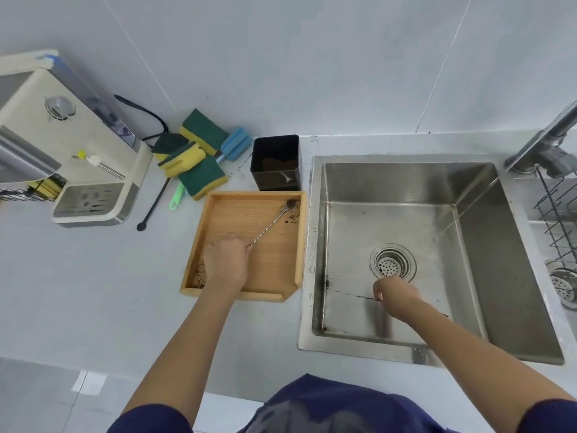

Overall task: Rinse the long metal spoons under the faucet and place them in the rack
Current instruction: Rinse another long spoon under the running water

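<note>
Gripping the twisted handle of a long metal spoon, the left hand has its grip curled closed round it inside the wooden tray on the counter, the spoon's bowl lying among dark grounds at the tray's far right corner. The right hand hangs over the sink near the drain, fingers loosely curled, holding nothing. The wire rack stands right of the sink, below the faucet.
</note>
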